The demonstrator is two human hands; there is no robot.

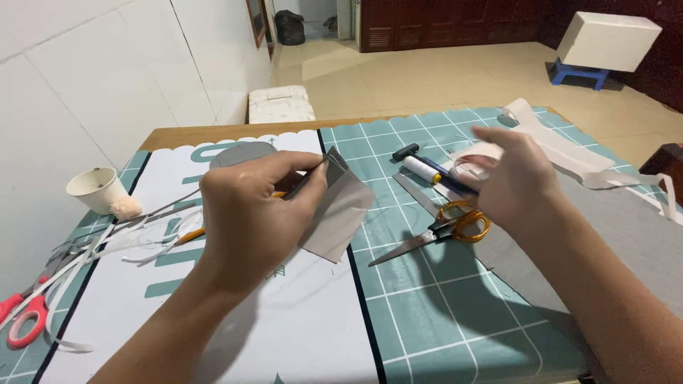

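The left hand (252, 213) is pinched shut on a folded piece of grey fabric (340, 210), thumb and fingers pressing its upper edge together so the rest hangs free above the green cutting mat (427, 313). Holding it by the fold looks like a way to keep the layers lined up. Something thin and orange shows just under the fingers; what it is cannot be told.

The right hand (514, 181) hovers to the right of the fabric piece, fingers curled and blurred; whether it grips anything cannot be told, though a dark blue pen-like tool (452, 181) lies just at its fingertips. Below that hand, on the mat, rest orange-handled scissors (434, 235), blades pointing towards the fabric piece, within easy reach. A white thread spool (421, 169) and a small black mallet (405, 151) sit beyond the scissors. A larger grey cloth (626, 235) spreads to the right of the fabric piece.

Far left of the fabric piece lie white strips (92, 249), red-handled scissors (25, 320) and a white paper cup (96, 188)
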